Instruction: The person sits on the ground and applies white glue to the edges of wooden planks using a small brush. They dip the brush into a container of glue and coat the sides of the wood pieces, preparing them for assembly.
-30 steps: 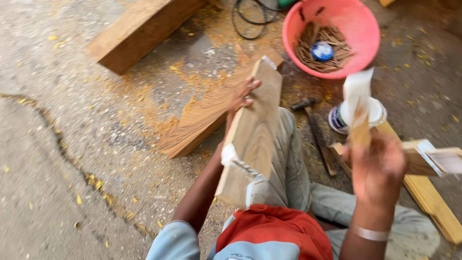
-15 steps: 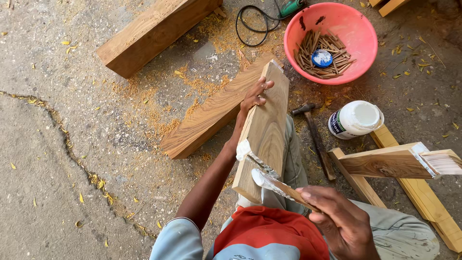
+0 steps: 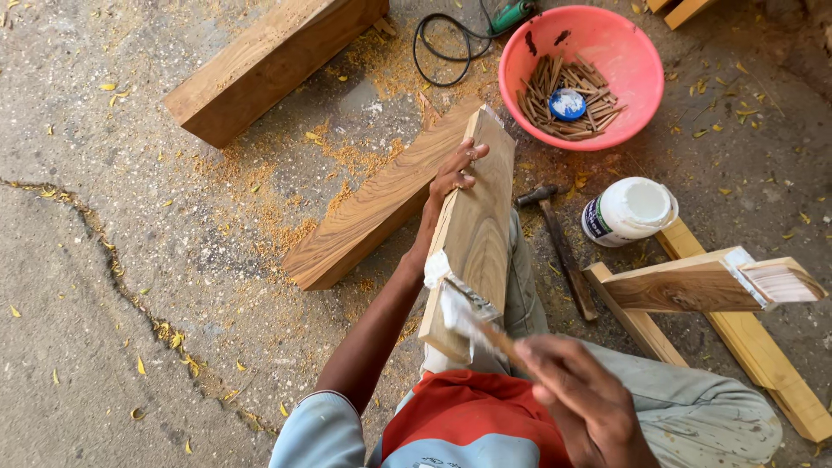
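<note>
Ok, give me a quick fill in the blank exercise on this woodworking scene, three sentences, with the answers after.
1. The left hand steadies the upright wooden board by its ____ edge.
2. The right hand holds a thin stick smeared with ____ glue.
3. The wooden pegs lie in a ____ plastic bowl.

Missing words: far; white; pink

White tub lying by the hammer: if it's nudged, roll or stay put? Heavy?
The white tub lies on its side and looks round, so a nudge would probably roll it, though the hammer and the wooden frame close by could stop it. Its smooth plastic wall may be slippery. Weight is unclear, since its fill level is hidden.
</note>
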